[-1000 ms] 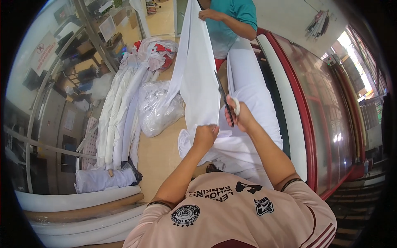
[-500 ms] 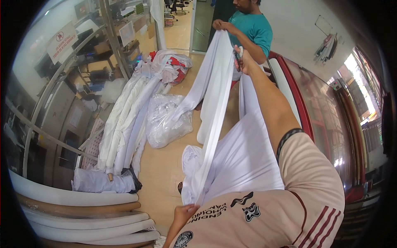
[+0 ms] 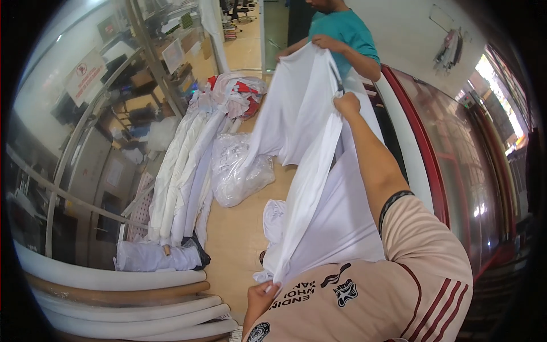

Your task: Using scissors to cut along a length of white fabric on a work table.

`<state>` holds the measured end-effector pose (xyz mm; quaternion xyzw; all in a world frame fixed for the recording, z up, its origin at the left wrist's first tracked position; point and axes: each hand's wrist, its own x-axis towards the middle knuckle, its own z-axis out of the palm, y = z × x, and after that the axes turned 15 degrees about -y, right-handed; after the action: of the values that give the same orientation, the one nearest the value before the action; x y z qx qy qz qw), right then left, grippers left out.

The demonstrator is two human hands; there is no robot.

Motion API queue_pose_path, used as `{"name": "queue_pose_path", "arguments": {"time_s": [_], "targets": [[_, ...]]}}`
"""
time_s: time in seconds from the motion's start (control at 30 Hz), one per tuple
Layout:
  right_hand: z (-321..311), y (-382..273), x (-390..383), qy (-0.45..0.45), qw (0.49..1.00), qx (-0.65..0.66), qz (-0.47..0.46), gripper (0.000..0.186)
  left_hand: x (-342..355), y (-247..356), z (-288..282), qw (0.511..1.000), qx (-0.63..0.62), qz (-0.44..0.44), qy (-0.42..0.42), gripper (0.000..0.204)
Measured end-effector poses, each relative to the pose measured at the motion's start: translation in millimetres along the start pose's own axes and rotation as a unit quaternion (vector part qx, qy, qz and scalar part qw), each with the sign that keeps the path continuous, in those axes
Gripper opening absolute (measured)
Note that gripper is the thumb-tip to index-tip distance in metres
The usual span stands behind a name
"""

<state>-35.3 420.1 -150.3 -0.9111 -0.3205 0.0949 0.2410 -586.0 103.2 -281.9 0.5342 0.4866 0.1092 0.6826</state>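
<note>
White cloth (image 3: 302,85) spans the air above the tan floor (image 3: 236,245) as a co-worker's hands (image 3: 326,43), together half a second ago, part along its far edge; I judge that the piece now lies spread at that end rather than bunched. My right hand (image 3: 347,105) has drawn back slightly, fingers closed on the side edge, what look like dark scissors (image 3: 337,76) jutting beyond. My left hand (image 3: 260,296) pinches the near end.

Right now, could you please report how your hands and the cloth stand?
Left hand pinching cloth low. Right hand gripping scissors at cloth's edge. Co-worker holding far end.
</note>
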Motion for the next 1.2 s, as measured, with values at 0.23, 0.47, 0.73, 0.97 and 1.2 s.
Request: {"name": "queue_pose_path", "arguments": {"time_s": [0.23, 0.47, 0.73, 0.97, 1.2], "targets": [[-5, 87, -67, -0.097, 0.99, 0.104, 0.006, 0.042, 84, 74, -8, 0.979, -0.165, 0.109, -0.046, 0.024], [-116, 110, -133, -0.116, 0.944, 0.297, -0.09, 0.019, 116, 272, 17, 0.941, -0.106, 0.278, -0.159, 0.022], [-331, 102, -141, -0.137, 0.984, 0.098, -0.063, 0.024, 71, 394, 289, 0.699, 0.15, 0.481, -0.507, 0.02], [-395, 76, -162, -0.114, 0.989, -0.027, -0.085, 0.036, 8, 347, 530, 0.572, 0.008, 0.634, -0.52, 0.02], [-277, 169, -207, -0.082, 0.989, 0.01, -0.121, 0.028, 139, 253, 386, 0.506, 0.362, 0.401, -0.672, 0.071]]}}
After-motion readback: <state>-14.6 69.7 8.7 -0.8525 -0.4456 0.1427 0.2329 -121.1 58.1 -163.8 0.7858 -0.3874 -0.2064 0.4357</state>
